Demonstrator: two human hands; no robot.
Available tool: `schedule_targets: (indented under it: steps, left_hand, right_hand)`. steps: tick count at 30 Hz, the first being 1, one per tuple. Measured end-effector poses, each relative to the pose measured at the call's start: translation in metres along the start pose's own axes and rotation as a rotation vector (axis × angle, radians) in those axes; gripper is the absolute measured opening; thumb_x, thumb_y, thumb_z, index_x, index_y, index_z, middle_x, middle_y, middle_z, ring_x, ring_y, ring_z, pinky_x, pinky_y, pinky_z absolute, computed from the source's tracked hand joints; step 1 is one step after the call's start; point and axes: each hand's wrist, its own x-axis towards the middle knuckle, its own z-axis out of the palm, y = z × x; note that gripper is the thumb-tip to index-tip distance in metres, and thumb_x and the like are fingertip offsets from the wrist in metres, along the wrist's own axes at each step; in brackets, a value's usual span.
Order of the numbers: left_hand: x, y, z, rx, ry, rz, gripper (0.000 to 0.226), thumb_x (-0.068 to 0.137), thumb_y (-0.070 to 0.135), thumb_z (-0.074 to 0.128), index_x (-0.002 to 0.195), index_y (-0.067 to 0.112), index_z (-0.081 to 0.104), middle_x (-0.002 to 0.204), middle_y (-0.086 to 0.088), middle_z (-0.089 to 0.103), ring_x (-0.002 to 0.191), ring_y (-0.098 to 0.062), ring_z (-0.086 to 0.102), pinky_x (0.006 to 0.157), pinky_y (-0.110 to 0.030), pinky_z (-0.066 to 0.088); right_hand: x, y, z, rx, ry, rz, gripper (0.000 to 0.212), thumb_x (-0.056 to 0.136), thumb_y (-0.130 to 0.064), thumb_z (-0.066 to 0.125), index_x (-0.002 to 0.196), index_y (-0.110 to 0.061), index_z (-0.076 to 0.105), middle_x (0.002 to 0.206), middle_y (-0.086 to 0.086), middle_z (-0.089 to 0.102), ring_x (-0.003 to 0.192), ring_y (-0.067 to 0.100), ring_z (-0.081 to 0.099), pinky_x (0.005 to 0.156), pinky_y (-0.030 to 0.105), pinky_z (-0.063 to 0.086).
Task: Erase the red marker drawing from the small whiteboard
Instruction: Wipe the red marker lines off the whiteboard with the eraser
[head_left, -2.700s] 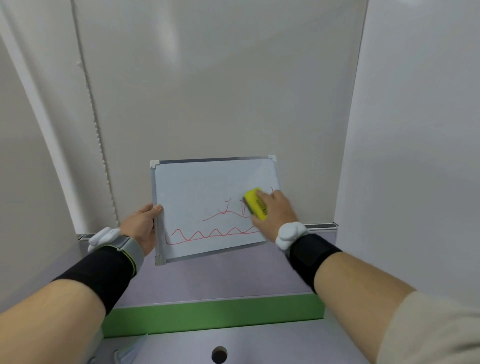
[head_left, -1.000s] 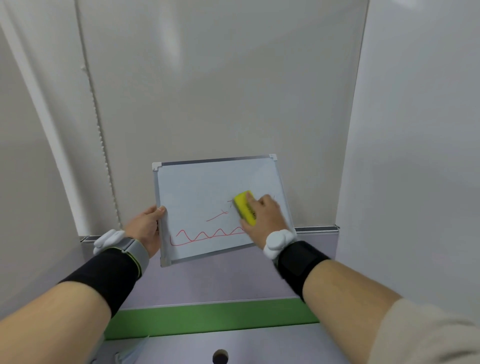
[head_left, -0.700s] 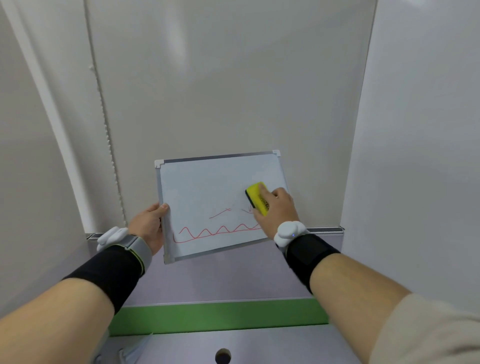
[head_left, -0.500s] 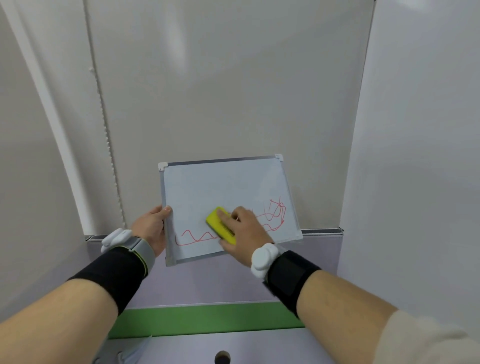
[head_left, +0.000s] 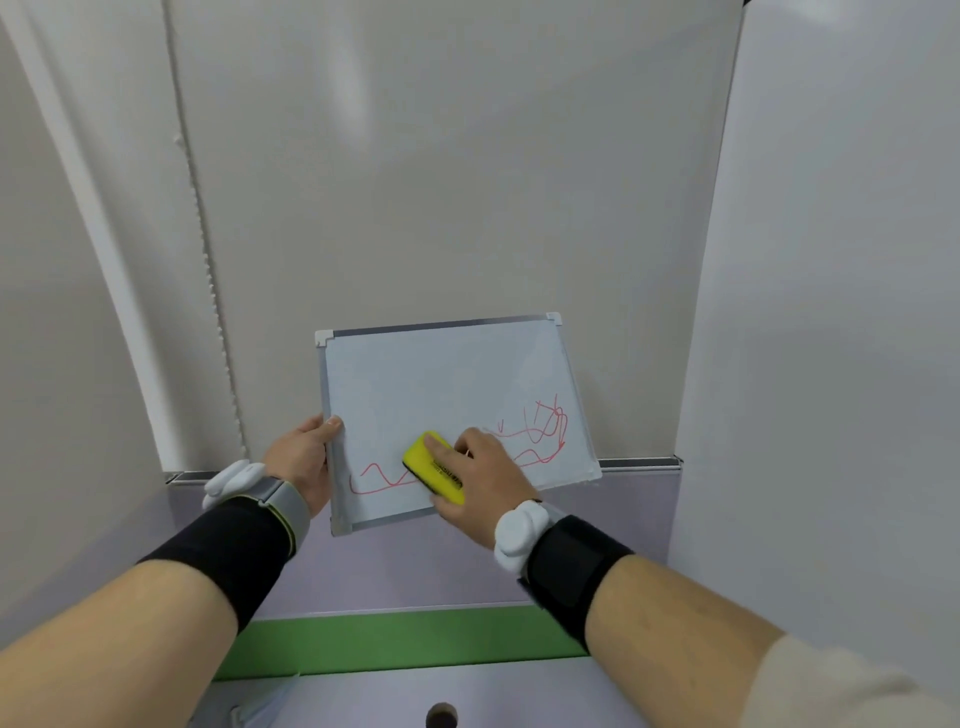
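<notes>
A small whiteboard with a grey frame is held tilted in front of the wall. My left hand grips its left edge. Red marker lines show as scribbles at the board's right side, and a wavy red stroke runs along the lower left. My right hand presses a yellow eraser flat against the lower middle of the board, covering part of the wavy line. The board's upper half is blank.
White wall panels stand close behind and to both sides. Below the board lies a lilac surface with a green strip across it, and a round hole sits near the bottom edge.
My right hand swept the eraser from the board's right side down to the lower middle, uncovering the red scribbles at the right. The wavy line's middle is now shorter. My left hand kept its grip.
</notes>
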Motion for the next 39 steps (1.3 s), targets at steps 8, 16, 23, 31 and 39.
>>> schedule_targets:
  steps: [8, 16, 23, 31, 39]
  left_hand:
    - [0.001, 0.005, -0.005, 0.000, 0.006, 0.010, 0.033, 0.100, 0.007, 0.048, 0.131, 0.000, 0.055, 0.118, -0.016, 0.066, 0.097, -0.028, 0.066, 0.080, -0.039, 0.052]
    - [0.009, 0.007, -0.021, 0.014, 0.024, 0.019, 0.031, 0.100, 0.008, 0.048, 0.129, 0.001, 0.056, 0.126, -0.018, 0.063, 0.104, -0.030, 0.064, 0.090, -0.042, 0.050]
    - [0.011, 0.008, -0.016, 0.023, 0.039, 0.022, 0.033, 0.099, 0.007, 0.049, 0.131, 0.001, 0.056, 0.125, -0.017, 0.064, 0.110, -0.033, 0.063, 0.093, -0.044, 0.050]
    - [0.009, 0.011, -0.020, 0.007, 0.007, 0.014, 0.031, 0.100, 0.009, 0.048, 0.129, 0.002, 0.056, 0.122, -0.015, 0.066, 0.094, -0.023, 0.068, 0.077, -0.035, 0.054]
    - [0.007, 0.006, -0.018, 0.005, 0.021, 0.000, 0.037, 0.099, 0.008, 0.050, 0.135, 0.000, 0.053, 0.125, -0.015, 0.064, 0.097, -0.024, 0.066, 0.078, -0.035, 0.053]
  right_hand:
    - [0.009, 0.023, -0.024, -0.019, 0.066, 0.167, 0.069, 0.082, -0.038, 0.066, 0.143, -0.025, 0.040, 0.103, 0.004, 0.040, 0.098, 0.027, 0.044, 0.090, 0.034, 0.043]
    - [0.011, 0.049, -0.041, -0.045, 0.099, 0.147, 0.064, 0.081, -0.032, 0.069, 0.141, -0.026, 0.047, 0.105, 0.014, 0.050, 0.097, 0.034, 0.051, 0.090, 0.037, 0.045]
    - [-0.003, 0.055, -0.045, -0.060, 0.109, 0.257, 0.067, 0.081, -0.033, 0.068, 0.142, -0.023, 0.043, 0.104, 0.014, 0.048, 0.096, 0.033, 0.049, 0.090, 0.037, 0.045]
    - [-0.005, 0.077, -0.066, -0.085, 0.155, 0.318, 0.064, 0.080, -0.031, 0.069, 0.140, -0.025, 0.047, 0.102, 0.015, 0.049, 0.095, 0.035, 0.052, 0.089, 0.038, 0.046]
    - [-0.018, 0.036, -0.028, -0.038, 0.003, 0.093, 0.065, 0.080, -0.034, 0.069, 0.140, -0.024, 0.046, 0.104, 0.012, 0.049, 0.094, 0.031, 0.050, 0.086, 0.034, 0.046]
